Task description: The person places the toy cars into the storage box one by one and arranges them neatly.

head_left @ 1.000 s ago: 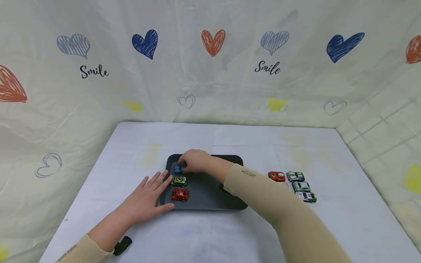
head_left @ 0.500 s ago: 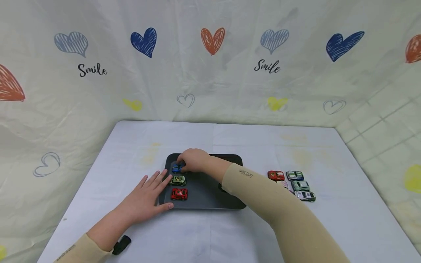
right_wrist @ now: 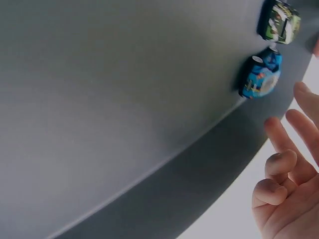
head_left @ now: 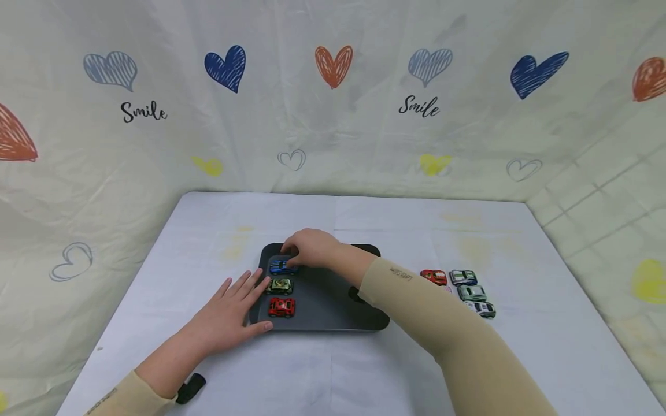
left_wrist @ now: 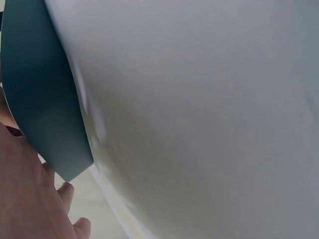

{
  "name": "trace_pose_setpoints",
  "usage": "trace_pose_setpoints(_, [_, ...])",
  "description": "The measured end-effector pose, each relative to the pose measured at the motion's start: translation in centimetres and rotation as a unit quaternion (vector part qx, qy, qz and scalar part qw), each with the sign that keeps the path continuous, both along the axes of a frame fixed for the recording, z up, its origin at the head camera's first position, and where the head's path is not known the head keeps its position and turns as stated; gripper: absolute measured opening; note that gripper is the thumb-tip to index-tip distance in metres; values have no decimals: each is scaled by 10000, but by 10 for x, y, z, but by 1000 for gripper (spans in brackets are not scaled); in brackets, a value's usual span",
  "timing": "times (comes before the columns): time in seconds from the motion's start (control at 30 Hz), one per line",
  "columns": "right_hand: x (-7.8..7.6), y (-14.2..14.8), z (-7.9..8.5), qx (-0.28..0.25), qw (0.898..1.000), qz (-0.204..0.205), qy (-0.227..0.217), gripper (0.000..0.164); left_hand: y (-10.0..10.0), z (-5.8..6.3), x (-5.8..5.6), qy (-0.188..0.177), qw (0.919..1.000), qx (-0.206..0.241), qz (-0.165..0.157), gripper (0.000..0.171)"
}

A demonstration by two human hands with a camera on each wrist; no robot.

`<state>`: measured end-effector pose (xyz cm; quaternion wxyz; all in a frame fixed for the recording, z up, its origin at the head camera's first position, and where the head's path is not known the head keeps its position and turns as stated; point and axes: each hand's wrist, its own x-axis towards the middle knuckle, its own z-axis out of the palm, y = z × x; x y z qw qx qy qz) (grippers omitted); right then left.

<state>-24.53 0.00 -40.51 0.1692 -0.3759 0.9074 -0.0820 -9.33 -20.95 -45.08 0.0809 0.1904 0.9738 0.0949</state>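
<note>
Beyond right sleeve (head_left: 416,314), apparently five cars (head_left: 472,293)

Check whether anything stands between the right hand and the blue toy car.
Nothing visible does. In the right wrist view, no object shows between the right hand and the blue toy car. The green patterned car sits beside the blue one, on the person's side; the left hand is also out of the way.

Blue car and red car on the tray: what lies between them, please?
A green patterned car lies between the blue car and the red car; the head view shows this.
</note>
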Motion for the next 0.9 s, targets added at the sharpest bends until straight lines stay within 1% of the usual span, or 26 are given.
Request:
trace_pose_setpoints(0.3, [3, 34, 17, -339, 9993, -134, 116, 38, 1, -4, 0, 88, 9999, 70, 44, 95])
trace_pose_setpoints(0.37, [3, 44, 20, -425, 9989, -182, 95, 38, 2, -2, 1, 61, 9999, 21, 79, 95])
trace_pose_setpoints(0.5, [5, 68, 29, -640, 9975, -300, 38, 39, 2, -3, 1, 45, 9999, 29, 92, 94])
trace_pose_setpoints(0.63, [8, 97, 37, -797, 9953, -549, 40, 39, 1, -3, 2, 79, 9999, 107, 44, 94])
trace_pose_setpoints(0.77, [12, 130, 39, -910, 9919, -887, 21, 40, -1, -3, 1, 138, 9997, 210, 9, 93])
trace_pose_setpoints(0.9, [19, 165, 32, -884, 9894, -1154, -17, 39, -1, -3, 2, 204, 9995, 261, -21, 92])
